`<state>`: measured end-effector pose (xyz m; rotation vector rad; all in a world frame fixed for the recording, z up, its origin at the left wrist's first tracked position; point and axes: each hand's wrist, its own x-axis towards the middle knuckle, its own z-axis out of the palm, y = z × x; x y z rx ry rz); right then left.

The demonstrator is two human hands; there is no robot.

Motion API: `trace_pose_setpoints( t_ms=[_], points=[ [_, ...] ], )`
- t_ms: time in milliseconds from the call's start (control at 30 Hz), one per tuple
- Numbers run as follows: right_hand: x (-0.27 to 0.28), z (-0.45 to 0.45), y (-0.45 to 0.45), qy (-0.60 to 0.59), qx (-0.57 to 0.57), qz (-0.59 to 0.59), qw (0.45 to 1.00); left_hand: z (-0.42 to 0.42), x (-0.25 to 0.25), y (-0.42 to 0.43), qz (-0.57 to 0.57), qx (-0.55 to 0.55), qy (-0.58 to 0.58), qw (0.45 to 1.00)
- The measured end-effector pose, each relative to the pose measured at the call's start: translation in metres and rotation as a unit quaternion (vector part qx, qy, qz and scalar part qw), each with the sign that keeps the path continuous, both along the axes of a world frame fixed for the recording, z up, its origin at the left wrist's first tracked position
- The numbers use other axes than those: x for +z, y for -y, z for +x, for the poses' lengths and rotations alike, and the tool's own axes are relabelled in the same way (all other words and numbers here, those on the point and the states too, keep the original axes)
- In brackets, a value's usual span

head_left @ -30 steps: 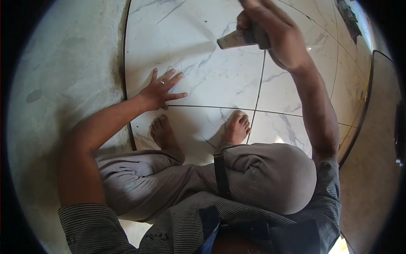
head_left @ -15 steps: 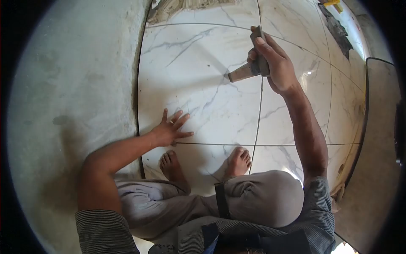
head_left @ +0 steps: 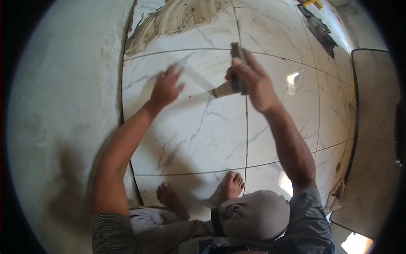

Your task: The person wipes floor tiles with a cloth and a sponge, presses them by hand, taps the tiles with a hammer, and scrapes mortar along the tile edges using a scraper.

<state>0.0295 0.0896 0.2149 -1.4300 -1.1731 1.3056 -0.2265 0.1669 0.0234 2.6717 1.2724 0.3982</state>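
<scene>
My right hand [head_left: 256, 82] is closed round the dark head of a hammer [head_left: 223, 89]. The hammer's wooden handle points down and left toward a white marbled floor tile [head_left: 203, 139], its end close to the surface. I cannot tell whether it touches. To the left, my left hand [head_left: 165, 88] is over the upper part of the same tile, fingers stretched out and thumb apart, slightly blurred by motion. Nothing shows in it.
Beyond the tile, brown mortar smears [head_left: 177, 19] cover the surface at the upper left. A grey concrete strip [head_left: 63, 93] runs along the left. Dark debris [head_left: 319, 29] lies at the upper right. My bare feet [head_left: 231, 184] stand at the tile's near edge.
My left hand has moved forward across the tile, away from my feet. The hammer is still in my right hand. The view has shifted, showing more of the smeared mortar.
</scene>
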Motion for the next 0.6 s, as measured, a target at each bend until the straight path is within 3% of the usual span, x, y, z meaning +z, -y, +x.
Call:
trace_pose_setpoints(
  t_ms=[167, 300, 567, 600],
  points=[
    [0.024, -0.018, 0.005, -0.002, 0.071, -0.053, 0.996, 0.039, -0.013, -0.094, -0.013, 0.179, -0.063, 0.982],
    [0.021, -0.015, 0.007, 0.029, 0.092, -0.039, 0.995, 0.043, -0.034, -0.1, -0.037, 0.188, -0.091, 0.977],
    [0.021, -0.019, -0.01, 0.027, 0.139, -0.046, 0.989, 0.045, -0.044, -0.095, 0.034, 0.191, -0.073, 0.978],
    [0.029, -0.015, -0.023, 0.033, 0.105, -0.106, 0.988, 0.045, -0.042, -0.094, 0.032, 0.196, -0.073, 0.977]
  ],
)
